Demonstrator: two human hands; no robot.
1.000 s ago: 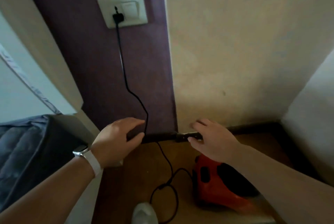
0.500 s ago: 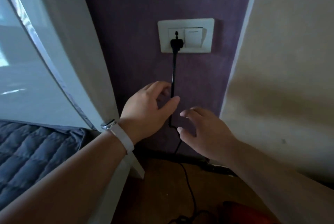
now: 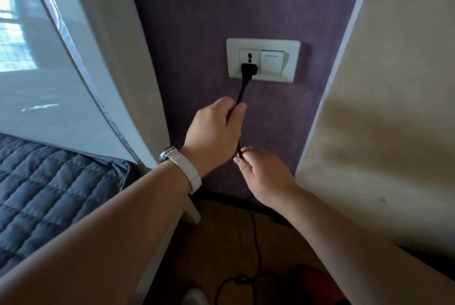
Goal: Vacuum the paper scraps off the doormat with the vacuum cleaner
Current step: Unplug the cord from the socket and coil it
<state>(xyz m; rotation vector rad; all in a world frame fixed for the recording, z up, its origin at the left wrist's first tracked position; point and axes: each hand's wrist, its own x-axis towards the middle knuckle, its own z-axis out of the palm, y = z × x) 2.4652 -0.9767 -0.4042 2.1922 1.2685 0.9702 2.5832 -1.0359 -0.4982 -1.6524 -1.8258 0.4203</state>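
Now both hands, left hand (image 3: 213,130) and right hand (image 3: 264,176), closed around the black cord (image 3: 240,94) below the wall socket (image 3: 263,60).

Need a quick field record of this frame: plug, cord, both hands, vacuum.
plug: black plug seated in the wall socket plate, switch beside it
cord: black cord runs down from the plug to the floor, loops near the bottom edge
left hand: left hand closed on the cord just below the plug
right hand: right hand pinches the cord lower down
vacuum: only a red edge at the bottom right, unclear
doormat: not in view
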